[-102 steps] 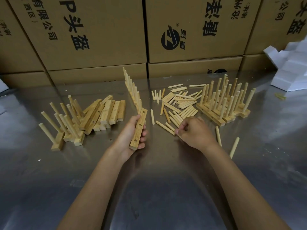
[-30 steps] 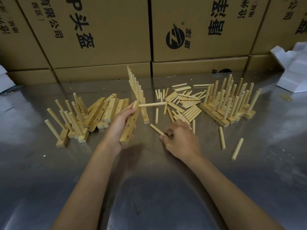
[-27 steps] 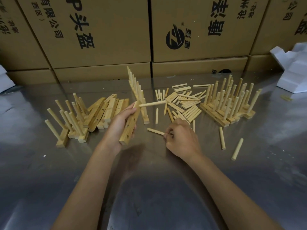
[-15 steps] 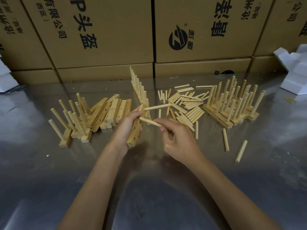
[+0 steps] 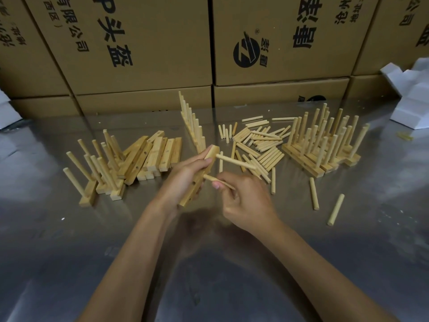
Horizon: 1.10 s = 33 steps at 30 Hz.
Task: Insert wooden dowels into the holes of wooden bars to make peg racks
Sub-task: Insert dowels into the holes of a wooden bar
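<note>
My left hand [image 5: 185,180] grips a wooden bar [image 5: 212,153] held slanted above the metal table. One dowel [image 5: 234,161] sticks out sideways from the bar's upper hole. My right hand [image 5: 246,201] pinches a second dowel [image 5: 210,178], whose tip meets the bar at a hole lower down. Loose dowels [image 5: 262,145] lie in a heap just beyond my right hand. Bare bars [image 5: 153,156] are stacked to the left of my left hand.
Finished peg racks stand at the right [image 5: 325,142], at the left [image 5: 99,168] and in a row at the centre back [image 5: 192,122]. Two stray dowels [image 5: 335,212] lie right of my hand. Cardboard boxes [image 5: 144,43] wall the back; white foam [image 5: 413,96] sits far right.
My right hand picked a dowel off the table, carried it left and brought its tip to the bar. My left hand kept the bar, which gained its first dowel earlier.
</note>
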Motion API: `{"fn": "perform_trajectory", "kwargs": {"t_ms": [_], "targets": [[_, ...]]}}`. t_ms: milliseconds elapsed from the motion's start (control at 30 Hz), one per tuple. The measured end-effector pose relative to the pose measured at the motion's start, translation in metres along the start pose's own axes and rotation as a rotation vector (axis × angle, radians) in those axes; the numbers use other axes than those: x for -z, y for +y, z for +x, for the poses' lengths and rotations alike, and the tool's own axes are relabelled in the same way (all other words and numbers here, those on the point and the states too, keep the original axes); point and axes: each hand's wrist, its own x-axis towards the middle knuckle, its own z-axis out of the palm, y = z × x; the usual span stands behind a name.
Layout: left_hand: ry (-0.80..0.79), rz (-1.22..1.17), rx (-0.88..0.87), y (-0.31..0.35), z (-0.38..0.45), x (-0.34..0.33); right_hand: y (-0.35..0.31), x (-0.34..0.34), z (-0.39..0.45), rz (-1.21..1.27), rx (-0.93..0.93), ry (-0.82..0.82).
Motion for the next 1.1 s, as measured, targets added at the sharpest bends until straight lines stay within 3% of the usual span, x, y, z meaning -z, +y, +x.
{"fn": "perform_trajectory", "kwargs": {"t_ms": [100,233,600,833,1000,1100], "targets": [[-0.057,0.056,-0.008,0.000,0.000,0.002,0.001,-0.004,-0.001,0.202,-0.118,-0.038],[-0.116,-0.076,-0.033,-0.003,0.002,0.004,-0.004,-0.006,0.000,0.459,-0.194,-0.024],[-0.105,-0.153,-0.030,-0.009,0.004,0.001,-0.006,-0.003,0.001,0.585,-0.238,0.009],[-0.068,-0.177,-0.009,-0.007,0.004,-0.004,-0.004,-0.001,0.004,0.487,-0.285,-0.043],[0.064,-0.152,0.034,-0.007,0.004,-0.012,0.003,0.019,0.016,0.494,-0.404,-0.172],[0.107,-0.202,0.077,-0.007,0.005,-0.007,0.017,0.034,0.023,0.628,-0.558,-0.130]]}}
